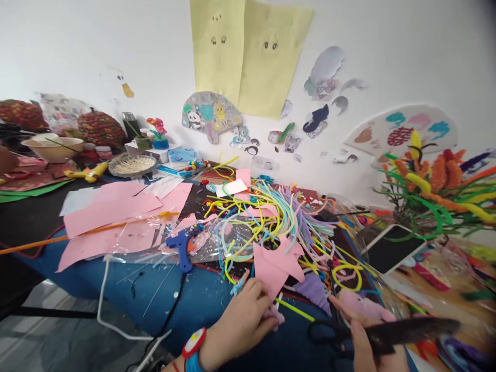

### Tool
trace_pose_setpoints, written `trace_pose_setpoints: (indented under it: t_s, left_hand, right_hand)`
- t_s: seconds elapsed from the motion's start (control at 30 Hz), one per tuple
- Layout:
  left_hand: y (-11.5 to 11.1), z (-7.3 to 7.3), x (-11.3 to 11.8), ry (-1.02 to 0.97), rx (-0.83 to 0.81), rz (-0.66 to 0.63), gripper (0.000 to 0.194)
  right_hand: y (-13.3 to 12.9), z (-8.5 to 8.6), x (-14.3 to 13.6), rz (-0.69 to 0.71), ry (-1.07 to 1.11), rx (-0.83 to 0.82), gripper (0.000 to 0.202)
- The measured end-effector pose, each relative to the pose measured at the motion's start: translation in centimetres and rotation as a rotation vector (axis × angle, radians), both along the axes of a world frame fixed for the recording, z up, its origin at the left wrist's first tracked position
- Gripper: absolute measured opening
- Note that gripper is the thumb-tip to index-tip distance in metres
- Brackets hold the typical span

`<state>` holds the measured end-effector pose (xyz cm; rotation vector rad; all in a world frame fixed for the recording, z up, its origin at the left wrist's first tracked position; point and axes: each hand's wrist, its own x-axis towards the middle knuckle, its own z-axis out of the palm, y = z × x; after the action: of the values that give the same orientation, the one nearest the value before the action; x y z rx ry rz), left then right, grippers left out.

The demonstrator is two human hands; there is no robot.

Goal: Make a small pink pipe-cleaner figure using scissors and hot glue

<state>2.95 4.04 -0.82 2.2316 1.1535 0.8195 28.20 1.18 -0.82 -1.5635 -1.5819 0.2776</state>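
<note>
Your left hand (246,318) is curled, thumb and fingers closing on a small lilac fuzzy piece (276,315) at the near edge of the table. A small light-blue piece (237,287) sits at the index finger of that hand, and a red band (195,343) circles your wrist. Your right hand (366,343), to the near right, has its fingers folded round dark scissors (418,330), blades pointing right; a pink fuzzy piece (364,306) lies against the same hand, though you cannot tell exactly how the fingers grip it.

Between your hands, a purple ribbed piece (314,292) lies on the table, with cut pink paper (276,263) just to its left. Beyond these spreads a tangle of pastel strands (267,212). A blue glue gun (183,248) lies to the left, near larger pink sheets (112,204). To your right are a phone (393,249) and, farther back, a bunch of bright fuzzy stems (442,178). On the far wall hang yellow sheets (256,67) and a decorated fan (211,114).
</note>
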Motion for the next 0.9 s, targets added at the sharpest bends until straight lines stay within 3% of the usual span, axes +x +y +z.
trace_pose_setpoints:
  t_s: [0.1, 0.27, 0.37, 0.47, 0.6, 0.73, 0.9]
  left_hand:
    - [-0.3, -1.9, 0.1, -0.047, 0.096, 0.070, 0.027]
    - [-0.8, -3.4, -1.1, 0.009, 0.281, -0.041, 0.012]
    - [-1.2, -3.7, -1.5, 0.043, 0.320, -0.054, 0.017]
    - [-1.4, -4.2, -1.2, 0.036, 0.379, -0.021, 0.016]
    - [-1.5, -4.9, -0.7, 0.032, 0.428, 0.011, 0.013]
    - [-1.6, -5.1, -0.7, 0.052, 0.428, 0.021, 0.014]
    - [-1.5, -5.1, -0.7, 0.030, 0.408, 0.022, 0.016]
  right_hand:
    - [-0.3, 0.1, -1.7, -0.021, 0.129, 0.008, 0.030]
    - [-0.4, -0.4, -3.8, 0.087, 0.536, 0.056, 0.018]
    - [-0.2, 0.3, -4.3, 0.163, 0.755, 0.125, 0.033]
    - [-0.2, 2.2, -5.6, 0.163, 0.920, 0.226, 0.042]
    - [-0.5, 3.4, -8.6, 0.230, 0.896, 0.370, 0.044]
    - [-0.3, 2.3, -10.7, 0.294, 0.731, 0.119, 0.037]
    - [0.2, 2.2, -10.5, 0.312, 0.724, 0.145, 0.037]
